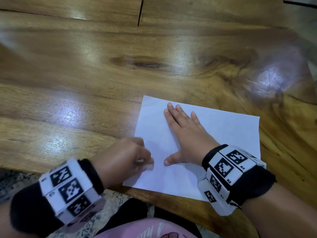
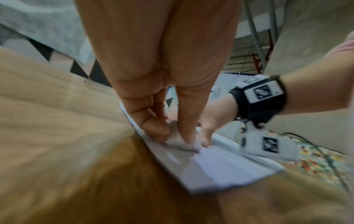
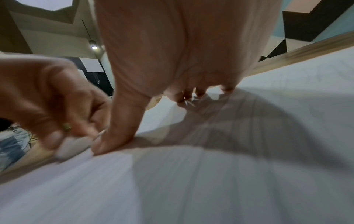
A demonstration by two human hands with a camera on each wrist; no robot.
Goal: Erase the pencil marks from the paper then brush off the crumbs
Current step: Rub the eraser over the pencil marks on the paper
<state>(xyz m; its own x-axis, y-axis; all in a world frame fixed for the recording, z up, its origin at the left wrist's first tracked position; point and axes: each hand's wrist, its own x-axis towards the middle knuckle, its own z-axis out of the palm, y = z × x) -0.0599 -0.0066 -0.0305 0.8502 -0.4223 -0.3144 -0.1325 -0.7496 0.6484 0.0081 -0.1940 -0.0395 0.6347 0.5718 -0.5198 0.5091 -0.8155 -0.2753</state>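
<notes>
Left hand point(image 1: 125, 155) pinches one eraser point(image 2: 182, 141) on one paper point(image 1: 223, 134); right hand point(image 1: 185, 134) flat.

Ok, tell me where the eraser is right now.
In the head view the eraser is pinched in the left hand, at the paper's left edge, beside the right hand's thumb.

place: indoor room, likely a home or studio | glossy wooden plank surface point(image 1: 89, 69) with knots | speckled terrazzo-like floor point(image 1: 17, 177) below its edge | wall with black, white and pale geometric pattern point(image 3: 310, 22) | hanging ceiling lamp point(image 3: 93, 45) | metal frame legs point(image 2: 254, 30) in background
</notes>
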